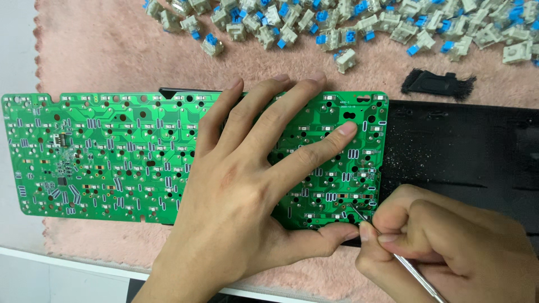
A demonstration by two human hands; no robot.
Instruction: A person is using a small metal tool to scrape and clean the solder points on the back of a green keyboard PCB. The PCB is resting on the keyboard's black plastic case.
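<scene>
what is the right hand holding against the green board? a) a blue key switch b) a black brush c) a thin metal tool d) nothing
c: the right hand pinches a thin metal tool whose tip touches the lower right corner of the green circuit board, while the left hand lies flat on the board.

No packages, labels, signs or screens in sight: none to enter.
</scene>
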